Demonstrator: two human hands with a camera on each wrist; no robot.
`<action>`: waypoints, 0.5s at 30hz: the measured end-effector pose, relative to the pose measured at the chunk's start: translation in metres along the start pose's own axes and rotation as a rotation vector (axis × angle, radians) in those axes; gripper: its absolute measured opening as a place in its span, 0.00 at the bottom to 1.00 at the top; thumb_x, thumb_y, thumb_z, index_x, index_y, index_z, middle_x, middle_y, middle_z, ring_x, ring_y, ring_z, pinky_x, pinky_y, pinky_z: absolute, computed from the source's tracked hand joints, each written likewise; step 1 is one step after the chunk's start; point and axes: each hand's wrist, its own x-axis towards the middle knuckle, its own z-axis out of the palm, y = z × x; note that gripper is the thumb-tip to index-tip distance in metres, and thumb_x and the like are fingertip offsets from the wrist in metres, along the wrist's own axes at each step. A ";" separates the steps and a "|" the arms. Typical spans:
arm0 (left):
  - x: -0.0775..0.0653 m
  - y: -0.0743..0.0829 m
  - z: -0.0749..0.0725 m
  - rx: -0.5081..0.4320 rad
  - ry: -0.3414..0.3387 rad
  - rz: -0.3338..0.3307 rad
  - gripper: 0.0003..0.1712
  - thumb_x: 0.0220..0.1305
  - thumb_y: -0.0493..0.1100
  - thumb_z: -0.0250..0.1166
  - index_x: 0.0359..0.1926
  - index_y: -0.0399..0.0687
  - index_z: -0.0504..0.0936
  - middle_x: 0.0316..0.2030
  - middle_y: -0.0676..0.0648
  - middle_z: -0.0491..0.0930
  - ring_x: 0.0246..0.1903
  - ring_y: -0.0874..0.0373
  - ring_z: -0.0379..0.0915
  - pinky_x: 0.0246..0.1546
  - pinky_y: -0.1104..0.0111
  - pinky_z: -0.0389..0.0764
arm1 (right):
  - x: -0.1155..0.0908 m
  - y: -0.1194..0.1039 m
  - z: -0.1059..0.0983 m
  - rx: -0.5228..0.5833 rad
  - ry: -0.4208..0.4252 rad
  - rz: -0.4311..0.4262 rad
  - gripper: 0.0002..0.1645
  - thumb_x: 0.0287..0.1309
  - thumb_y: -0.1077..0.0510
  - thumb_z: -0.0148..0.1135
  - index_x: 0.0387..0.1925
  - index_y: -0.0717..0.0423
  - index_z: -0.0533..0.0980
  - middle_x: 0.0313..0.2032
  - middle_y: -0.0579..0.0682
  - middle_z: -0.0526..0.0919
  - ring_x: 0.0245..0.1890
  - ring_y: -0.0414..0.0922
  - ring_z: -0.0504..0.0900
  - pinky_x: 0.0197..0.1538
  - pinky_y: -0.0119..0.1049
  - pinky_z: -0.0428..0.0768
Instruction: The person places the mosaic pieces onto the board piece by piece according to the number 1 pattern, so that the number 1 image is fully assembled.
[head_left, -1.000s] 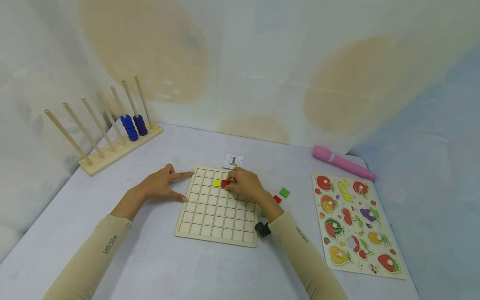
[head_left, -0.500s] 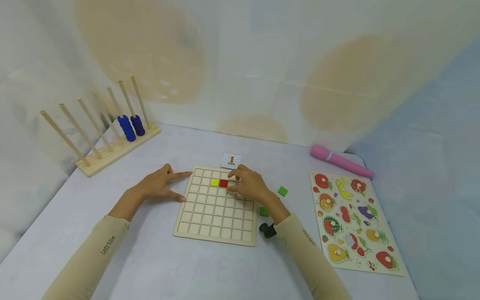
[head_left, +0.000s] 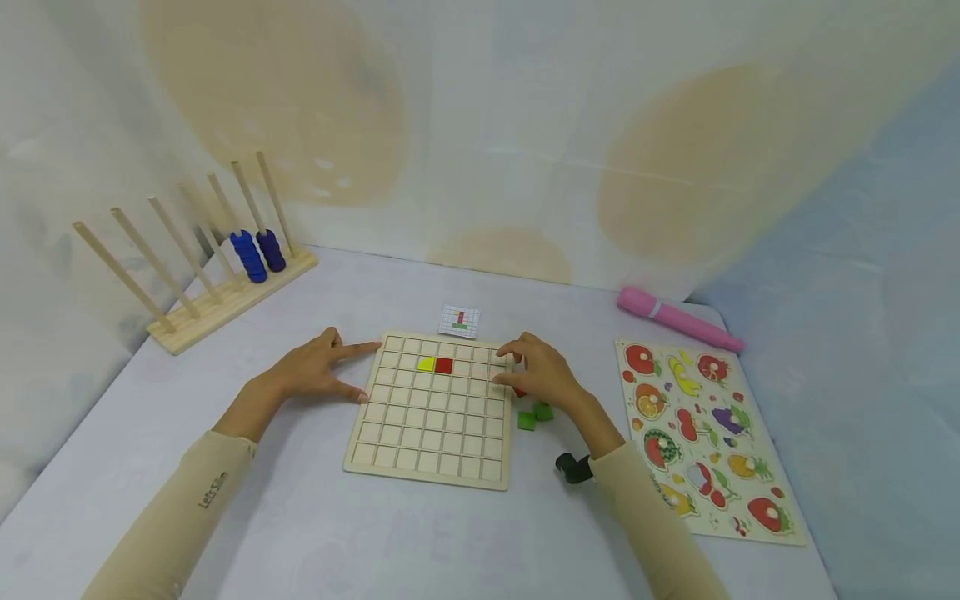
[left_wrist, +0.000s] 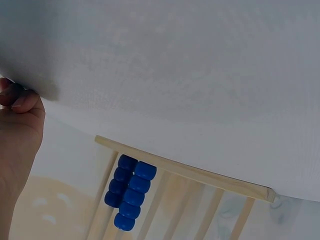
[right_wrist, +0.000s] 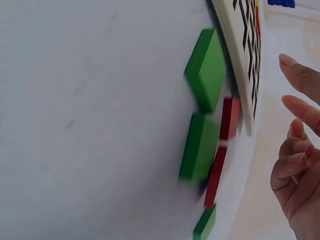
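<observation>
The white cloth-covered counter (head_left: 420,542) carries a square wooden grid board (head_left: 431,412) at centre. On that board, in the second row from the far edge, a yellow square tile (head_left: 426,364) and a red square tile (head_left: 444,365) sit in adjoining cells, touching.

The left hand (head_left: 318,375) lies flat on the counter at the board's left edge, fingers spread and straight, its forefinger reaching the far-left corner. Its grip is released and holds nothing.

The right hand (head_left: 542,375) hovers over the board's right edge, well to the right of the two seated tiles. Its fingers are loosely curved, tips pointing left toward the board; the right wrist view shows them apart and empty, so this grip is also released.

Loose pieces lie just beside the board's right edge, below and slightly nearer the person than the right hand: two green square tiles (head_left: 535,415) and, partly hidden under the fingers, small red tiles (right_wrist: 223,145). The right hand is plainly the nearer one to them. The left hand is well apart, across the board.

A small printed pattern card (head_left: 459,321) lies just beyond the board's far edge.
</observation>
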 end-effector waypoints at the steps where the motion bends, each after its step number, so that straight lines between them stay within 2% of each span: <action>1: 0.000 0.000 0.000 -0.001 0.000 0.001 0.59 0.38 0.79 0.71 0.73 0.69 0.65 0.41 0.46 0.63 0.34 0.54 0.62 0.32 0.65 0.63 | -0.002 0.004 -0.002 0.005 0.004 0.001 0.26 0.51 0.48 0.76 0.51 0.54 0.82 0.35 0.50 0.74 0.32 0.44 0.69 0.32 0.35 0.67; 8: 0.000 0.000 0.000 -0.009 -0.004 0.001 0.59 0.38 0.79 0.71 0.73 0.68 0.65 0.40 0.45 0.63 0.33 0.54 0.62 0.31 0.65 0.63 | -0.013 0.026 -0.007 -0.002 0.017 0.016 0.26 0.52 0.48 0.75 0.51 0.53 0.82 0.35 0.51 0.74 0.32 0.44 0.69 0.33 0.36 0.68; 15: -0.001 0.004 -0.002 -0.013 0.002 0.010 0.58 0.40 0.77 0.72 0.73 0.66 0.66 0.39 0.45 0.63 0.33 0.54 0.61 0.31 0.65 0.63 | -0.022 0.038 -0.008 -0.006 -0.001 0.030 0.25 0.50 0.48 0.77 0.48 0.53 0.83 0.33 0.49 0.73 0.31 0.44 0.68 0.32 0.35 0.67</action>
